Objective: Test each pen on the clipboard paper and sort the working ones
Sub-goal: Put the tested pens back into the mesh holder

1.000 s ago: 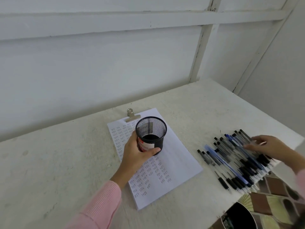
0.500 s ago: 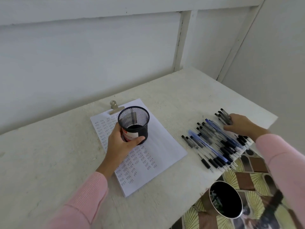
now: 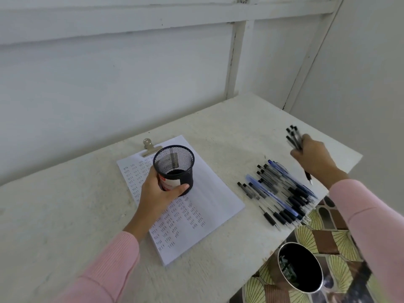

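Metal container nearest, bottom right, below the tabletop edge, over patterned floor. Shiny rim, black inside. A small greenish thing sits against its left inner wall, too blurred to name.

Pink sleeve runs up from bottom left to the left hand. Left hand is wrapped round the mesh cup, thumb across the front below a white-and-red label, fingers round the left side. Cup is black wire mesh with its mouth tipped toward the camera, over the upper half of the paper. Cannot tell if its base touches the sheet. Inside the cup only a dark bottom and the mesh wall show.

Paper is a white stack lying at an angle, covered in rows of short ink scribbles, held at its far end by a metal clip.

Right of the paper and apart from it, pile of pens lies on the tabletop by the right edge. Clear barrels, black caps and grips, a few blue ones, mostly parallel, the nearest tips reaching the edge.

Further back and right, right hand is above the tabletop, fingers clamped on a bunch of pens. Black ends stick out past the fingers, one tip pokes out under the palm.

White panelled wall behind.
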